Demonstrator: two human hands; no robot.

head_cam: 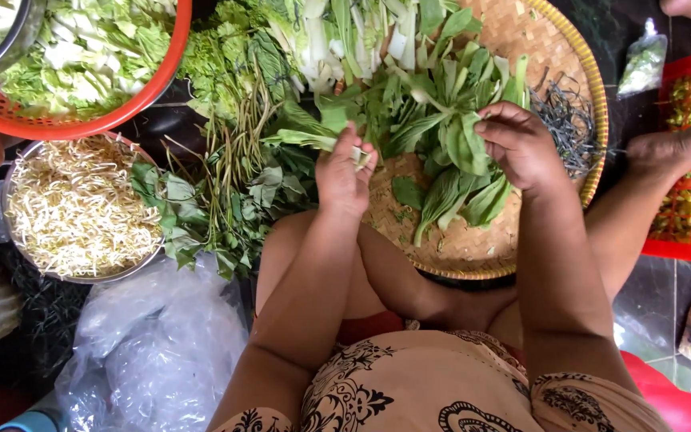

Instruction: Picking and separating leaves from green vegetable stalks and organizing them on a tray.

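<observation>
Your left hand (344,178) has its fingers (359,157) clenched around a pale green stalk (305,140). Your right hand (519,144) pinches a leaf (464,146) of the same leafy bunch above a round woven tray (457,244). Left of it sit loose herbs (225,192), a metal bowl of bean sprouts (73,208) and an orange colander of cut cabbage (89,56).

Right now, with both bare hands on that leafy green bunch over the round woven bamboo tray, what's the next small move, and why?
Probably pull one leaf free with the right hand while the left hand steadies the pale stem end of the leafy green bunch. The right fingertips already pinch a broad leaf, the left grips the stalk, and loose leaves lie below on the round woven bamboo tray.
</observation>
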